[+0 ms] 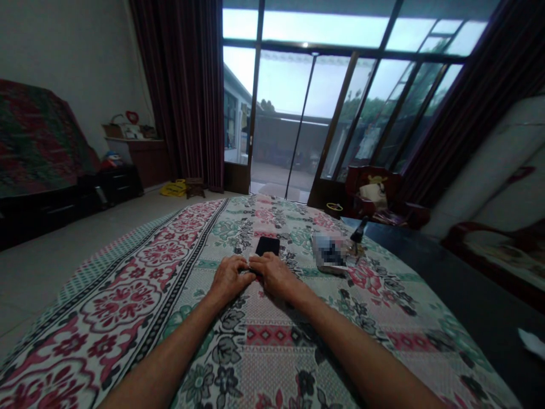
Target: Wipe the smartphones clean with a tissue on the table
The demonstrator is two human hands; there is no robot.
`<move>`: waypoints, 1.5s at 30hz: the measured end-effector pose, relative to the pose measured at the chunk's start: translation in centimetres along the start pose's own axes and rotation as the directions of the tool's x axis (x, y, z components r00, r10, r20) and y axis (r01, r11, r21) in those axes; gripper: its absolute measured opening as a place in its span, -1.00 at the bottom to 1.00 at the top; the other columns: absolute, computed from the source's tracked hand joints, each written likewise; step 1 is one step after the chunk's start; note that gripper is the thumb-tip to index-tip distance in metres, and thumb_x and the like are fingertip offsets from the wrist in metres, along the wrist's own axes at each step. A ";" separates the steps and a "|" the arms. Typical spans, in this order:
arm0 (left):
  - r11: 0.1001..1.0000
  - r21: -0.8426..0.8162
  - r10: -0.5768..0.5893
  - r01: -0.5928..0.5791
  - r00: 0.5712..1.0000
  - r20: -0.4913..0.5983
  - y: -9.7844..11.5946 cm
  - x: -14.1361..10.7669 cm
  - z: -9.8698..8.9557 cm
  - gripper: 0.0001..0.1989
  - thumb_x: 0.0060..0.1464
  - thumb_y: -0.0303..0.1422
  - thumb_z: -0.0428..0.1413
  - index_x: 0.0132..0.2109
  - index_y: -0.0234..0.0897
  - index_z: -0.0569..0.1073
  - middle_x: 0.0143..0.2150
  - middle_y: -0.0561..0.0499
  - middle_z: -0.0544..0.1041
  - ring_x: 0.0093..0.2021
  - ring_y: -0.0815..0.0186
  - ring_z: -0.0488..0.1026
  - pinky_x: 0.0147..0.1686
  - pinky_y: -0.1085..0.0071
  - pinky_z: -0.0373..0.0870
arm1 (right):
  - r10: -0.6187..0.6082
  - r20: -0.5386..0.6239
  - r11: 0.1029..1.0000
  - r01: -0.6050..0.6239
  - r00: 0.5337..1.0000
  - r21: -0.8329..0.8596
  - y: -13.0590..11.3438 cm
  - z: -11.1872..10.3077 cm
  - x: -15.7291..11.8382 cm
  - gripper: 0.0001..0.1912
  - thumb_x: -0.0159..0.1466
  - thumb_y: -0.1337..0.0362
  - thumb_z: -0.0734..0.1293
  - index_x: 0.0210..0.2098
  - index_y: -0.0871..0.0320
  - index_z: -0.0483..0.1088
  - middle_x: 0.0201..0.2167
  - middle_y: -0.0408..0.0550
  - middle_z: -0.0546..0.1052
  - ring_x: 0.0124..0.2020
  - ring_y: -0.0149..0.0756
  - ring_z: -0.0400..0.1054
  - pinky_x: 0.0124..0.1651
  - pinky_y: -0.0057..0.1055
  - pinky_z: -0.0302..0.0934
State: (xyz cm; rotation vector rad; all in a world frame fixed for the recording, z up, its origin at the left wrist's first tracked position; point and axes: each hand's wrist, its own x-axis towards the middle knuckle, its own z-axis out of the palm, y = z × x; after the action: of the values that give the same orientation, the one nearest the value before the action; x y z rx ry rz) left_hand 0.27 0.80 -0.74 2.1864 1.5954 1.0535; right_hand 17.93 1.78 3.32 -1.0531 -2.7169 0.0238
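Note:
Both of my hands meet near the middle of a table covered with a flowered cloth (268,335). My left hand (232,277) has its fingers bent and its thumb pointing toward the other hand. Curled beside it, my right hand (273,275) nearly touches its fingertips. Whatever lies between the fingertips is too small and hidden to make out. Just beyond the hands lies a flat black rectangular object (268,246), its near edge partly covered by my right hand's fingers.
Right of my hands sits a box-like item (331,268) with a blurred top, beside a dark-handled object (360,230). A dark surface (451,295) adjoins the table's right side. Beyond are a wooden chair (353,179), glass doors and a yellow bag (173,188) on the floor.

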 end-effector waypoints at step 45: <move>0.981 0.182 0.059 -0.068 0.997 0.056 0.4 -0.1 -0.3 -0.72 0.12 -0.25 0.21 -0.01 -0.05 0.62 -0.08 0.00 0.55 -0.08 0.22 0.46 0.05 0.28 0.33 | 0.370 -0.027 0.925 -0.371 0.929 -0.085 -0.8 -1.2 -3.1 -0.55 0.33 0.49 0.13 0.12 0.17 0.42 0.20 0.02 0.41 0.05 -0.16 0.27 0.12 -0.34 0.09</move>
State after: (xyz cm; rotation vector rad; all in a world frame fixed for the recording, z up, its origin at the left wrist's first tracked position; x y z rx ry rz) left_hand 0.36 0.50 -0.37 2.3769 1.6713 0.8920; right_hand 19.89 -1.01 3.92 -1.5743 -2.4870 -0.0392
